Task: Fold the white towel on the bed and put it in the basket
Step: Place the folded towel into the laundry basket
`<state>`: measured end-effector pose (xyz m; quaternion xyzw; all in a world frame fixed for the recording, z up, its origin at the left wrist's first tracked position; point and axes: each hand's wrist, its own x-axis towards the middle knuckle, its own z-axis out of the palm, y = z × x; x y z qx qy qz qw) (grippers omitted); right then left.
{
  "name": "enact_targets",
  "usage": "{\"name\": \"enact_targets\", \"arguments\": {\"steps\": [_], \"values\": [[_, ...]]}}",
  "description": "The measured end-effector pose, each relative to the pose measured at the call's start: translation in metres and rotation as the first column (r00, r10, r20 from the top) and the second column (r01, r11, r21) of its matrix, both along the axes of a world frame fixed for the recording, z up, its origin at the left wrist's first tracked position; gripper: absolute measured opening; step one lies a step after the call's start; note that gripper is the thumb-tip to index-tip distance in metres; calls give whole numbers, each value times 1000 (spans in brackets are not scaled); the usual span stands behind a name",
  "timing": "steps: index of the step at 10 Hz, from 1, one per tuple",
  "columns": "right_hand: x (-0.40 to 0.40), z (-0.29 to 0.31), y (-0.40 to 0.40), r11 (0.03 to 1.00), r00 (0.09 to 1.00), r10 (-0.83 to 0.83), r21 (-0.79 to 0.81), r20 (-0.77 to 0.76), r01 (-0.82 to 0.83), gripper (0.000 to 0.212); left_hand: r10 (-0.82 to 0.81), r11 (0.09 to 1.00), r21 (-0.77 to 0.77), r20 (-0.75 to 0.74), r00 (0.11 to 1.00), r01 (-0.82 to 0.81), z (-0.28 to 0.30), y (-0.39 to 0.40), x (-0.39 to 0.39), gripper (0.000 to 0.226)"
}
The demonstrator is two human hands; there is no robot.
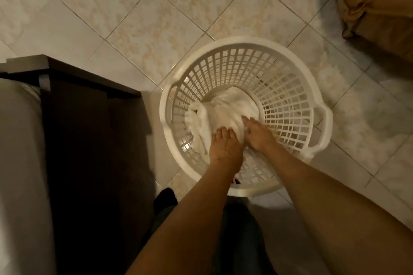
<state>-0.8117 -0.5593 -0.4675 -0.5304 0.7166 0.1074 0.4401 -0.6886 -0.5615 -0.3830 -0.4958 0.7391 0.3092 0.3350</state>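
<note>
Judging from how things lie, the task is nearly finished: the white cloth towel (223,109) is already down inside the round white plastic lattice basket (290,105), which stands on the pale tiled floor (134,18) beside a dark wooden piece of furniture (89,118). Both hands are reached into the basket and laid on the towel — the left hand (225,145) with fingers extended over its near edge, the right hand (257,133) with fingers extended on its top; nothing is seen to be clamped, though the fingertips are blurred. What appears left is only for the towel to be settled and the hands drawn out. The towel is bunched more than flat, so whether the fold has kept cannot be told. Its long axis seems to run from lower left to upper right across the basket bottom, one loose end lifted toward the left wall.
</note>
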Motion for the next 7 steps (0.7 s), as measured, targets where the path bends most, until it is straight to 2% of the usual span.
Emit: {"name": "enact_targets", "arguments": {"steps": [1,2,3,5,6,7], "values": [[27,-1,-3,949,950,-299,132,91,286,52,-169,972,-152,71,983,178,3,-26,19,62],[48,-1,-7,904,908,-395,238,142,356,54,-252,951,-134,182,950,278,4,-48,35,69],[54,-5,-8,877,889,-439,277,130,393,56,-257,960,-61,202,945,275,-1,-54,45,74],[50,16,-8,923,947,-303,280,105,264,56,-320,944,-41,135,938,328,10,-53,51,75],[51,35,-9,946,969,-238,242,67,215,55,-343,934,-58,116,932,352,28,-59,55,72],[52,67,-7,967,976,-216,137,-16,216,56,-313,940,-104,112,943,324,53,-63,63,68]]}}
